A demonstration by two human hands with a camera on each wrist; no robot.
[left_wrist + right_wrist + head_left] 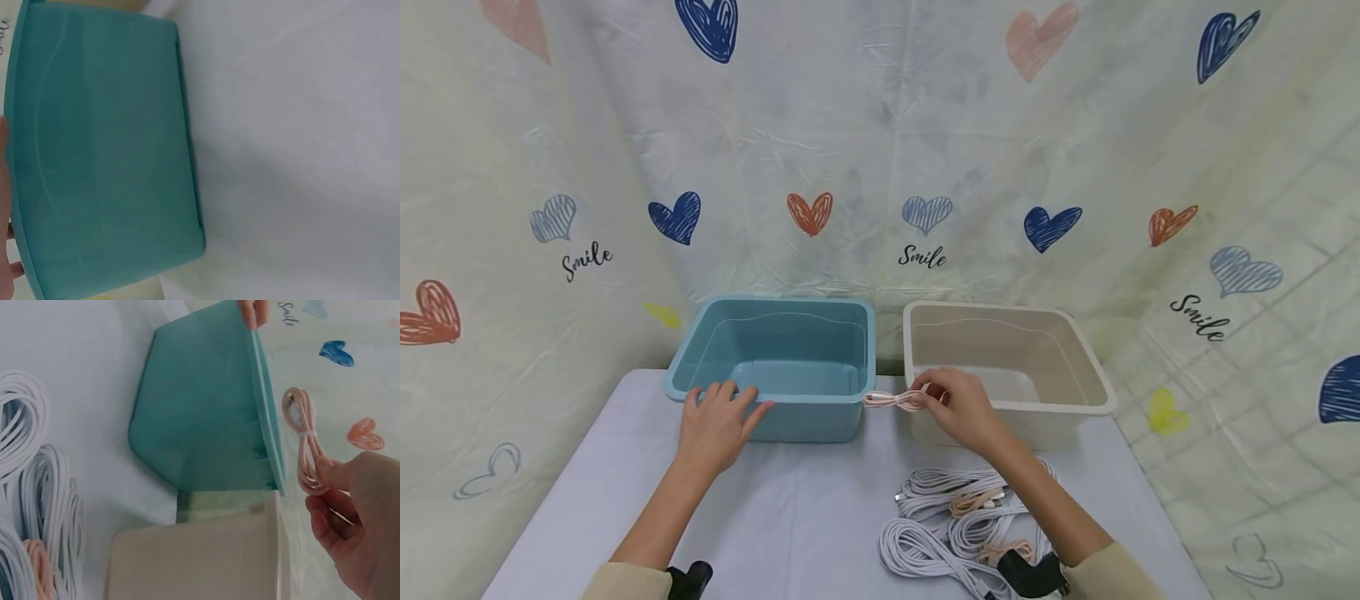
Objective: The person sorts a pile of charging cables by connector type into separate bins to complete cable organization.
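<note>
Pink cable [895, 401], coiled and tied, pinched in right hand [962, 410] above the gap between blue bin [778, 398] and beige bin [1097, 400]. Left hand [718, 421], fingers straight, rests on blue bin's near rim. Could slip from so light a pinch and drop between bins. White cables [951, 521] heaped near right.

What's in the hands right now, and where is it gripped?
The right hand pinches a coiled pink cable at one end of the coil. The left hand holds nothing; it rests on the blue bin.
</note>
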